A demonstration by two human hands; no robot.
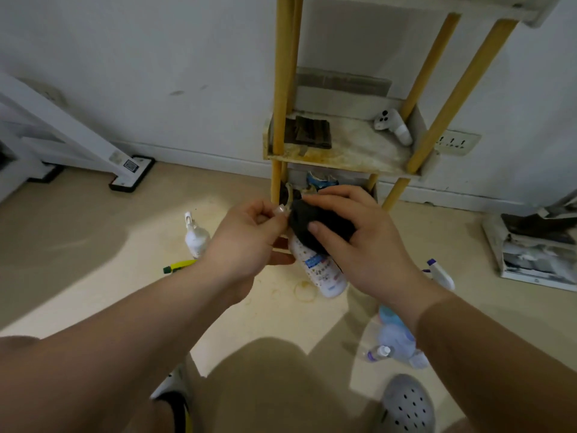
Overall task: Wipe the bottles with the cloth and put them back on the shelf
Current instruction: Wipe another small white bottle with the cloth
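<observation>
The bottle, white with small dots and a blue label, is held in the air in front of the low shelf, tilted with its base toward the person and above the floor. The dark cloth is wrapped over its upper half. The right hand grasps the cloth, thumb and fingers curled round it and the bottle beneath. The left hand is curled at the bottle's top end and seems to pinch the neck or cap, which is hidden.

The bottle looks like light, stiff plastic with a smooth, probably slippery skin. It is best held firmly at the neck or round the body while the soft cloth slides along it. The cloth will bunch and follow the curve easily.

At least 4 other bottles lie or stand on the floor near by, among them a white spray bottle to the left and a purple-capped sprayer to the right. The shelf board above carries a white controller.
</observation>
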